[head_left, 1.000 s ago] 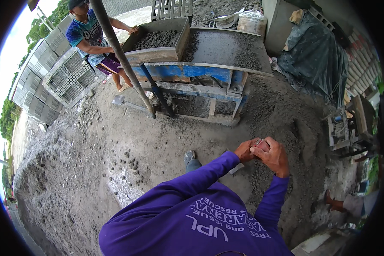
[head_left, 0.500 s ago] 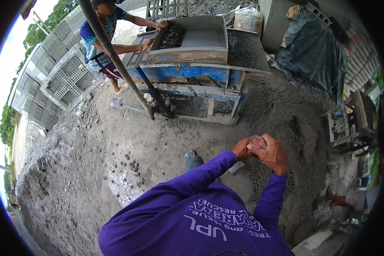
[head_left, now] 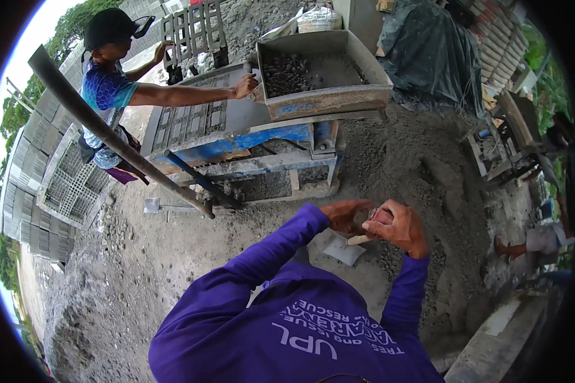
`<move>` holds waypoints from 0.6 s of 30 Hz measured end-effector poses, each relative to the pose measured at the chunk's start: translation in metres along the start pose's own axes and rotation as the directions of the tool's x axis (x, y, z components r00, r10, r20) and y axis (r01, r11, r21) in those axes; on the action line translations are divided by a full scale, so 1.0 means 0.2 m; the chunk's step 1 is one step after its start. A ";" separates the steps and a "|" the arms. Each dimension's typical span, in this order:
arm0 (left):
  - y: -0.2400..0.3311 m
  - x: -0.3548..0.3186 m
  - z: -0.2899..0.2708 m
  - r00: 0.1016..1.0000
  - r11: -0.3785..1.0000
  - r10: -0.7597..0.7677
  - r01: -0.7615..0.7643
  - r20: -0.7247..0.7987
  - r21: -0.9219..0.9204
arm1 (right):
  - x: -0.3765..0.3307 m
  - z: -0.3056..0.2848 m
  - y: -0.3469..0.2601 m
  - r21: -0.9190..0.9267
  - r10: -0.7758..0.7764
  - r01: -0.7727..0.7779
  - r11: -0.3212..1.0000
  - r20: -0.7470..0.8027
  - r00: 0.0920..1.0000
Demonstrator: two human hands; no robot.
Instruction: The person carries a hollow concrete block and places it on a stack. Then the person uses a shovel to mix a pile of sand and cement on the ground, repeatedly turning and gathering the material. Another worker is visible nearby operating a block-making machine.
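My left hand [head_left: 346,216] and my right hand [head_left: 400,230] meet in front of my chest, fingers curled in. Between them is a small reddish thing with a shiny edge, mostly covered by the fingers, too hidden to name. My right thumb presses against it; the fingers of my left hand are blurred. Just under the hands appears a short piece of pale wooden handle [head_left: 359,240], beside a flat grey shovel blade [head_left: 344,250] on the ground. I cannot tell whether a hand touches the handle.
Ahead stands a blue-framed block-moulding table [head_left: 262,142] with an open metal box [head_left: 329,101] of grey mix on top. A co-worker [head_left: 112,89] reaches over it. A slanted metal pole [head_left: 121,143] stands at left, concrete blocks [head_left: 35,191] behind. Dark tarp [head_left: 431,57] lies far right.
The metal box has slid right along the table, uncovering filled mould cells. The co-worker now stands taller, one hand near the box. My hands stay together; more of the shovel blade shows.
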State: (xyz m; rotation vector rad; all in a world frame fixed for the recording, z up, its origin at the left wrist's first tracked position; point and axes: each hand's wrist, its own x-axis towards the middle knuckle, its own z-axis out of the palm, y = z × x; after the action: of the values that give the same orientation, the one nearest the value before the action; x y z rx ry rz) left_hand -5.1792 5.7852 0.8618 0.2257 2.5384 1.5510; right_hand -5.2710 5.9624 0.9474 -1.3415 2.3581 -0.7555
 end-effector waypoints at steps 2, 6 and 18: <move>-0.21 0.08 -0.26 0.990 0.982 -0.140 0.135 0.030 0.132 | 0.04 -0.01 -0.04 0.033 0.116 -0.116 0.993 0.000 0.993; -0.35 0.32 -0.87 0.678 0.806 0.209 0.288 -0.705 0.517 | 0.10 0.02 -0.14 0.013 0.253 -0.253 0.967 -0.039 0.967; -0.79 0.50 -1.30 0.517 0.753 0.069 0.534 -0.853 0.384 | 0.13 0.13 -0.20 -0.035 0.457 -0.468 0.883 -0.160 0.875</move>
State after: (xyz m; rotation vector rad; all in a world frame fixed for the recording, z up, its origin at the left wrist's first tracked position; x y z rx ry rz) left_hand -5.3388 5.5099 0.8323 -1.0826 3.4942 0.6656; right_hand -5.2428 5.9160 0.9497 -0.7034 2.6928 -0.6413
